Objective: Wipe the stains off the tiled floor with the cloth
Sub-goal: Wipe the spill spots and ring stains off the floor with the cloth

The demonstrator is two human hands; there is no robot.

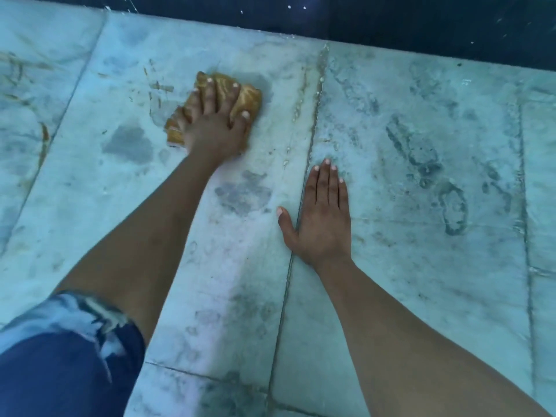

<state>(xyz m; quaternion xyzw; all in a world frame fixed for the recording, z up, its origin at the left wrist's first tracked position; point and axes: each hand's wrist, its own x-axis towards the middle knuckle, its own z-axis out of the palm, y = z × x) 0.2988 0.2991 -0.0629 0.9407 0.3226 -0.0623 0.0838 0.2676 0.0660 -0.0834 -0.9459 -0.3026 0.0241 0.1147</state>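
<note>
A folded yellow-brown cloth (249,99) lies on the pale tiled floor (391,266) at upper centre. My left hand (215,127) presses down on the cloth with fingers spread over it, hiding most of it. My right hand (323,215) rests flat on the floor, palm down, fingers together, holding nothing, right of a tile joint. Grey stains show on the tiles: one patch (128,142) left of the cloth, another (243,194) between my hands, and shoe-shaped marks (451,206) to the right.
A dark wall base or step (421,22) runs along the far edge of the floor. My knee in torn blue denim (60,356) is at the lower left. Brown streaks (44,136) mark the far-left tile.
</note>
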